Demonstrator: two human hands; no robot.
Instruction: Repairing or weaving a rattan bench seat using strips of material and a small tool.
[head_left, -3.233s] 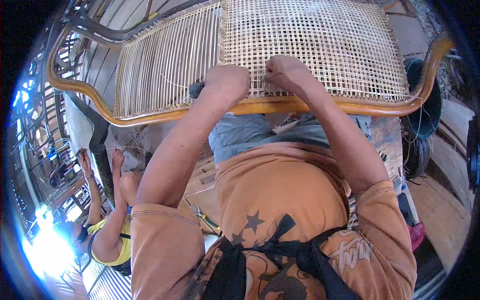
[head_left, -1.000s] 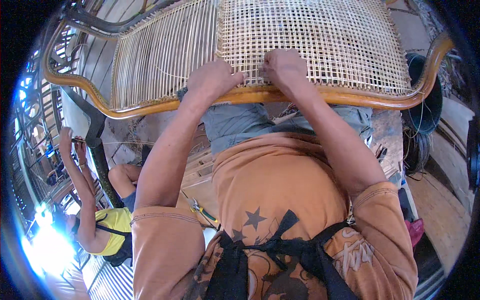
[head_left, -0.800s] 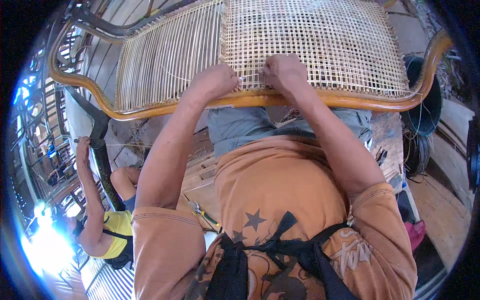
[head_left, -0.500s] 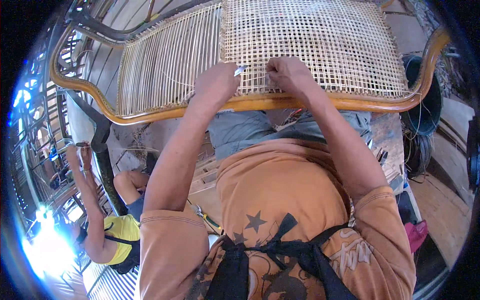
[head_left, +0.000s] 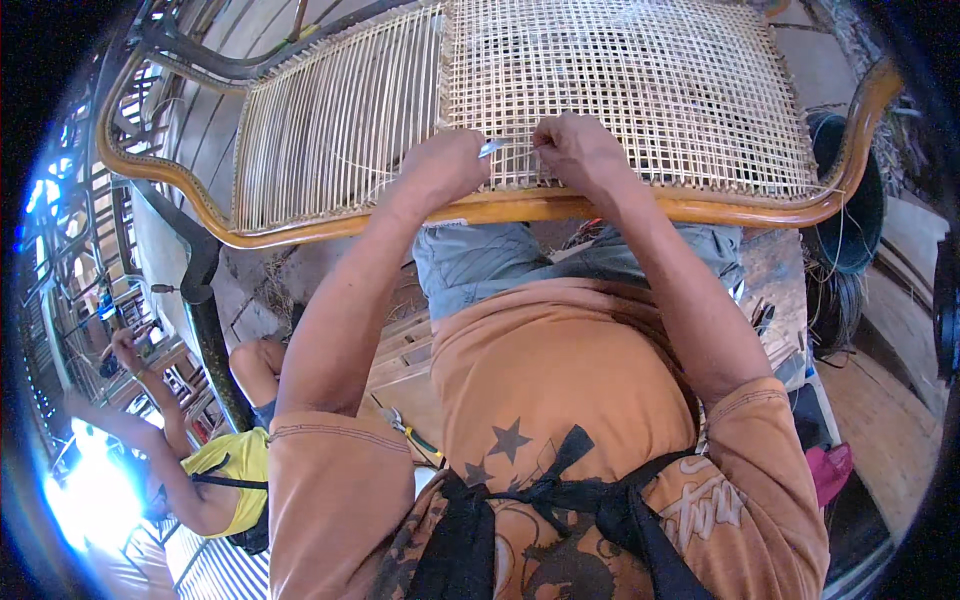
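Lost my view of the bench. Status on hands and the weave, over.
Left hand pinching a small metal tool at the cane panel. Right hand gripping strands beside it. Wooden frame beneath the wrists; nothing blocking.

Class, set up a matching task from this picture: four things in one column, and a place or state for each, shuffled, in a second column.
1. left hand
2. right hand
3. woven cane panel
4. wooden frame rail

A. curved and glossy orange-brown, along the panel's near edge
B. pinching a small silvery tool
C. pale open lattice
D. bare fingers pressed on the weave, right of the tool

Pairs: 1-B, 2-D, 3-C, 4-A
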